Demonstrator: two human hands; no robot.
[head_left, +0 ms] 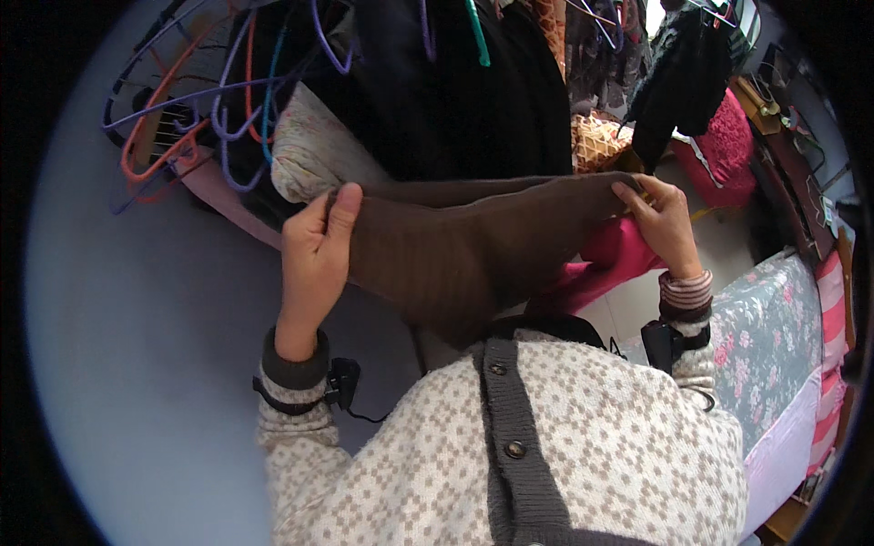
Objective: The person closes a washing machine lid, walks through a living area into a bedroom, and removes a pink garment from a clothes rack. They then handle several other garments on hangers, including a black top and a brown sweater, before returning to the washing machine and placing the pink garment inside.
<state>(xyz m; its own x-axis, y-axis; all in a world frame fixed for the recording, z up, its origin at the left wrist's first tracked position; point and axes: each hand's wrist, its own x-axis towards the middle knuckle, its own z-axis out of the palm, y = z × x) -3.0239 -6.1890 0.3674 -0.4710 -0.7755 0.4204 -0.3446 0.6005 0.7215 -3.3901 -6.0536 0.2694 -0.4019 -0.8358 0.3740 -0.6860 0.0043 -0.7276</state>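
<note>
Basically, brown cloth [455,250] sits mid-frame, stretched sideways between both hands, below the black clothes [464,100]. Left hand [314,259], left of centre, pinches the near end of its top edge: thumb upright on the front, fingers mostly hidden behind. Right hand [671,223], right of centre, pinches the opposite top corner between thumb and fingers. Gripping at the two ends likely keeps the top edge spread; it shows two layers, slightly apart in the middle, so the slack there sags. Lower part hangs loose toward the chest, probably since nothing supports it from below. Both arms reach forward and apart, which seems to hold the cloth clear of the cardigan [601,419].

Pink cloth [601,259] shows behind, by the right hand; can't tell whether it's attached or held. Hangers [232,109] cluster upper left, several bare, perhaps bunched there to be within reach. Pale bundle [314,146] sits just above the left hand. Floral cover [769,328] lies at right, well apart from the cloth. Strapped devices [343,382] sit at both wrists, leaving fingers free.
</note>
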